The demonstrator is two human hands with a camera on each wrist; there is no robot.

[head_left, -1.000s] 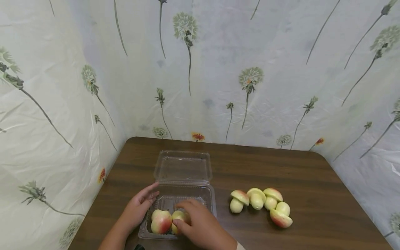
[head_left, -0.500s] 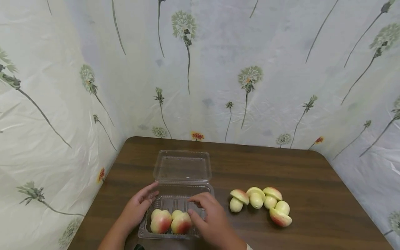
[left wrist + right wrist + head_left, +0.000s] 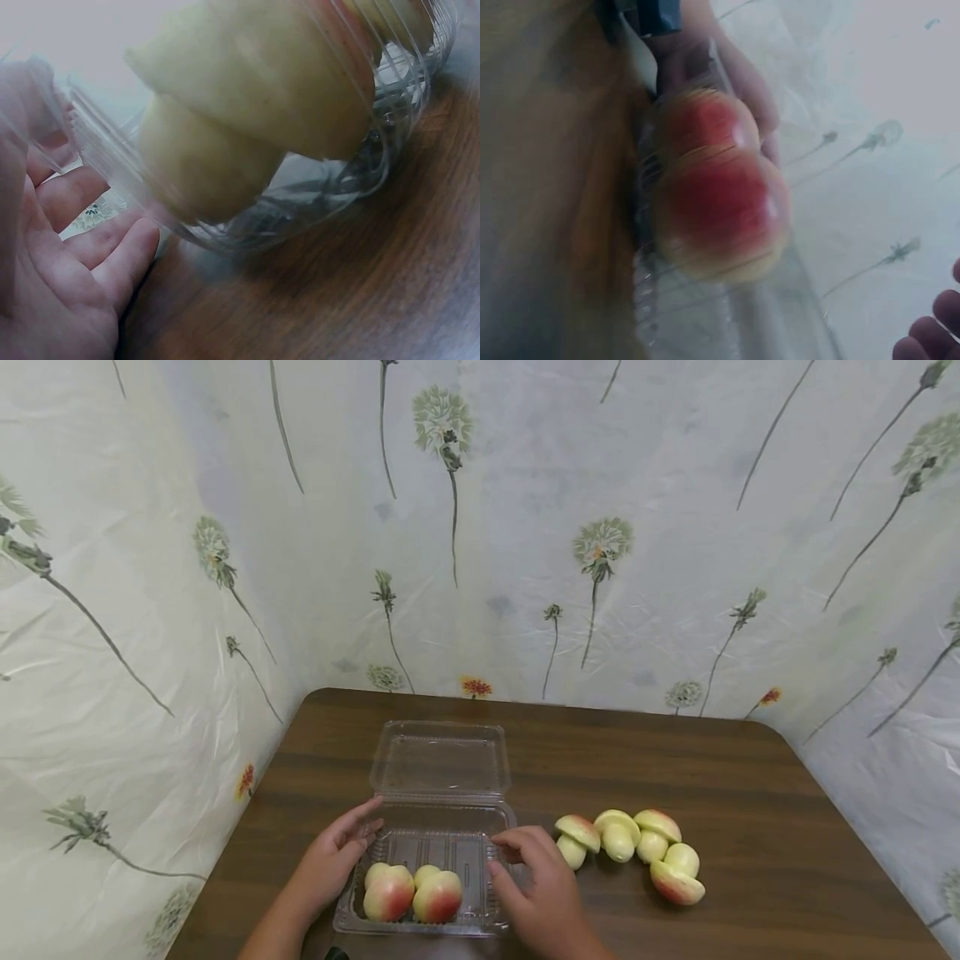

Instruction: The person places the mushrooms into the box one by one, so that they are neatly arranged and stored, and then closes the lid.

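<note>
With 2 pieces in the clear box (image 3: 495,827), left hand (image 3: 335,857) flat steadying it, the empty, loosely curled right hand (image 3: 542,882) should grab the nearest mushroom-shaped piece (image 3: 576,841) by its cap, imo.

We see the left hand (image 3: 330,858) resting its fingers against the left wall of a clear clamshell box (image 3: 438,827). Two peach-coloured mushroom toys (image 3: 412,893) lie inside, just right of those fingertips. The right hand (image 3: 536,881) hangs over the box's right rim, its fingers near five more mushrooms (image 3: 637,852) on the wooden table (image 3: 750,793).
</note>
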